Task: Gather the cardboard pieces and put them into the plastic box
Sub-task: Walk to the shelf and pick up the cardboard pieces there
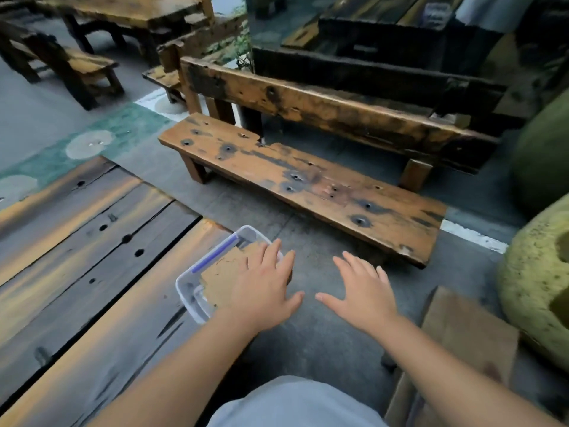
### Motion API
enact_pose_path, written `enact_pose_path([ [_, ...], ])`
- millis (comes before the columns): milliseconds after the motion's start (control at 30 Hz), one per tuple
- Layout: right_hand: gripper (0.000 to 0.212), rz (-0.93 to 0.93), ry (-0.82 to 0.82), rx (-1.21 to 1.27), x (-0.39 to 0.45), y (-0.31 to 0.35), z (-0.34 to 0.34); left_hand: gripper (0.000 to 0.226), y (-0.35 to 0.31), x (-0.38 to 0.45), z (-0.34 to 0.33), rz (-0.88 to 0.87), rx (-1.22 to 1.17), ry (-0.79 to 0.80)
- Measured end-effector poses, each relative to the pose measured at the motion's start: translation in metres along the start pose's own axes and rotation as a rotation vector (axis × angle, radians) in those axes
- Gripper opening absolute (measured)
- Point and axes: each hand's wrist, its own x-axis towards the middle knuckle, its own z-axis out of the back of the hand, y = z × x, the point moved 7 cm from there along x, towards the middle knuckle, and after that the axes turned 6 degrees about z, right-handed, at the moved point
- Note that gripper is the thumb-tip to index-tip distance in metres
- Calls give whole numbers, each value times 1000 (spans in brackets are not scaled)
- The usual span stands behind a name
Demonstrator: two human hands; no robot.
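A clear plastic box (187,283) with a purple handle strip stands at the right edge of a plank table. Brown cardboard pieces (223,277) lie inside it and fill most of it. My left hand (264,288) hovers flat over the right side of the box and the cardboard, fingers spread, holding nothing. My right hand (361,292) is spread open to the right of the box, over the grey floor, also empty. The box's right wall is hidden under my left hand.
The plank table (92,272) fills the lower left. A worn wooden bench (308,180) with a backrest stands just beyond the hands. Another bench seat (462,334) is at the lower right, beside large green rounded objects (535,288). More tables and benches stand farther back.
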Motion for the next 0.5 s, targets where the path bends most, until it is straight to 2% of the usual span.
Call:
enact_pose_path([
  [267,102,-260,-44,20,-56,-112,16,82,-116,48,-13,-230,38,23],
  [500,97,-501,-63,69,-114,-185,28,81,-209,75,-25,-448,9,69],
])
